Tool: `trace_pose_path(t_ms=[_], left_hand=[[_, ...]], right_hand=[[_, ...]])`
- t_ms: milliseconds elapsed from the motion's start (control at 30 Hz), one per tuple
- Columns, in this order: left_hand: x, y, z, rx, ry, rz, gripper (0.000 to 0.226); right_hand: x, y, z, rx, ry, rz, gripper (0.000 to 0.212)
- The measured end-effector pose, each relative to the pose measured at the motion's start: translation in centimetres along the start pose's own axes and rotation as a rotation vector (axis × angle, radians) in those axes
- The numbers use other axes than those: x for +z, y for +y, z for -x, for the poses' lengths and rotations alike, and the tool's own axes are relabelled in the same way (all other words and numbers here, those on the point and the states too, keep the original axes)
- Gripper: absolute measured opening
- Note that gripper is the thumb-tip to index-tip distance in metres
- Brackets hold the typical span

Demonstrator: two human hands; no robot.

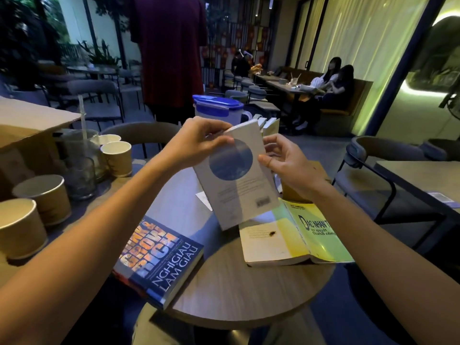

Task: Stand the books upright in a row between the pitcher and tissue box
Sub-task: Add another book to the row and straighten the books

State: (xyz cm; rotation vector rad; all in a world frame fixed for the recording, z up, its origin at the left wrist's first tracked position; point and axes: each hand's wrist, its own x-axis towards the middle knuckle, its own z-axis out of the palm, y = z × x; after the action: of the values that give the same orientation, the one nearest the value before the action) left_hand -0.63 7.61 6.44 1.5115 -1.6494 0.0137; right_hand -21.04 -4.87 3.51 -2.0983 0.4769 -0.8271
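Note:
Both hands hold a white book [239, 185] with a blue circle on its cover, tilted above the round table [249, 290]. My left hand [199, 143] pinches its top left corner; my right hand [281, 160] grips its right edge. Behind it stands a clear pitcher [219, 110] with a blue lid, and to its right two books [268, 125] stand upright. A dark blue book [161, 260] lies flat at the table's front left. A yellow-green book [298, 232] lies flat at the right. A brown box [296, 192], perhaps the tissue box, is mostly hidden behind my right wrist.
Several paper cups [117, 158] and a glass [79, 175] stand on a table to the left, beside a cardboard box [29, 120]. A person in a dark red shirt [169, 51] stands beyond the pitcher. Chairs [373, 155] surround the table; seated people [333, 78] are far right.

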Motion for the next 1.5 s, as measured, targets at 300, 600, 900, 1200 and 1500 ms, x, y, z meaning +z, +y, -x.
trace_pose_path(t_ms=[300, 600, 900, 1200, 1500], left_hand=[[1.8, -0.9, -0.9, 0.101, -0.035, -0.208, 0.039], [2.0, -2.9, -0.1, -0.140, 0.179, 0.246, 0.031], [6.0, -1.4, -2.3, -0.028, 0.100, 0.055, 0.031], [9.6, 1.8, 1.7, 0.051, 0.059, 0.366, 0.054], [8.7, 4.0, 2.8, 0.136, -0.054, 0.044, 0.066]], right_hand=[[-0.6, -1.0, -1.0, -0.097, 0.057, 0.163, 0.024], [-1.4, -1.0, -1.9, -0.133, 0.269, 0.308, 0.026], [-3.8, -2.3, 0.6, -0.207, 0.132, 0.444, 0.024], [-4.3, -2.1, -0.2, -0.102, -0.057, 0.087, 0.026], [-3.8, -2.6, -5.5, -0.142, -0.440, 0.548, 0.053]])
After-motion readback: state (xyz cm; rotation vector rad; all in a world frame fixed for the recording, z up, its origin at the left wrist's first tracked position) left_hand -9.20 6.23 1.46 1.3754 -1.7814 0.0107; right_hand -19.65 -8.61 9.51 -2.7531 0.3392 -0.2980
